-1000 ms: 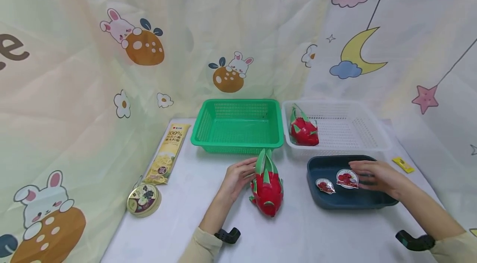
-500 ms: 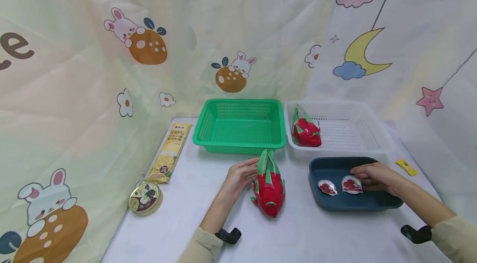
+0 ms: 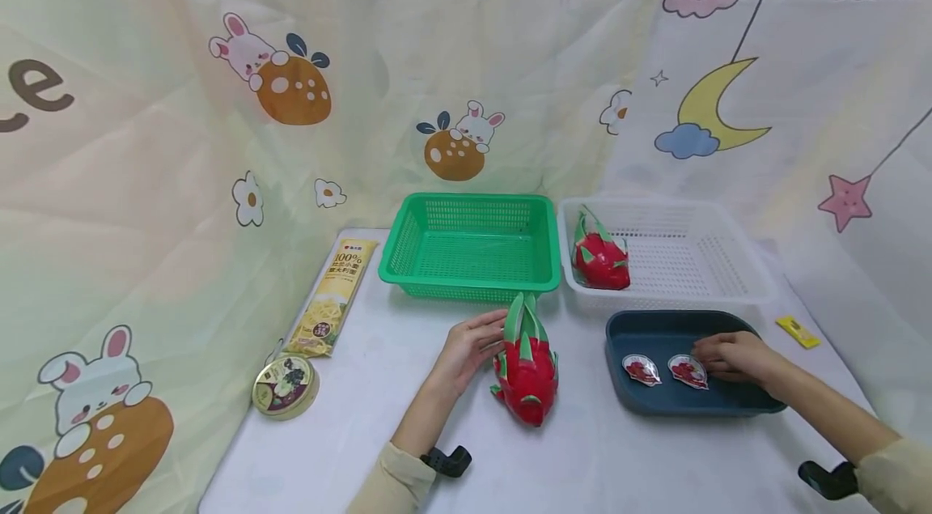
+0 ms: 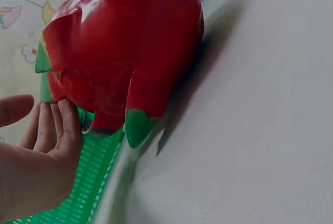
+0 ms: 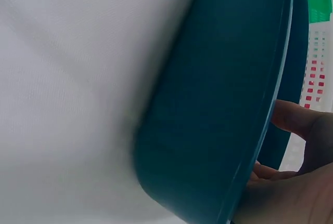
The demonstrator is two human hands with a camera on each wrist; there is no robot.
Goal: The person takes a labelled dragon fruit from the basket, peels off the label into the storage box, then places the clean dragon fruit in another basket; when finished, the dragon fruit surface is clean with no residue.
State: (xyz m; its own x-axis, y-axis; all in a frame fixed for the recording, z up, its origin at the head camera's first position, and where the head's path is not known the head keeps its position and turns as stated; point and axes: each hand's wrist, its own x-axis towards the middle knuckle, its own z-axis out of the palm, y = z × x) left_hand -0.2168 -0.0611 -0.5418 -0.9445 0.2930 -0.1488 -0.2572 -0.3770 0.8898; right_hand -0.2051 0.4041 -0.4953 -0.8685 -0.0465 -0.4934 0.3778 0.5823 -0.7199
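My left hand touches the side of a glossy red imitation dragon fruit with extended fingers; the green-leaved fruit lies on the white table. In the left wrist view the fingertips meet the red dragon fruit low on its side. Inside a dark blue tray, my right hand holds the edge of a white-rimmed sticker with a red fruit picture. A similar sticker lies to its left in the tray. In the right wrist view the tray's wall hides the fingertips and sticker.
Behind stand a green basket and a white basket, the latter with another dragon fruit at its left end. A pasta packet and round tin lie left; a yellow packet lies at the right edge.
My right hand has moved lower into the tray, and the right sticker has come down and turned with it. The left hand stays beside the dragon fruit. The head view has shifted slightly.
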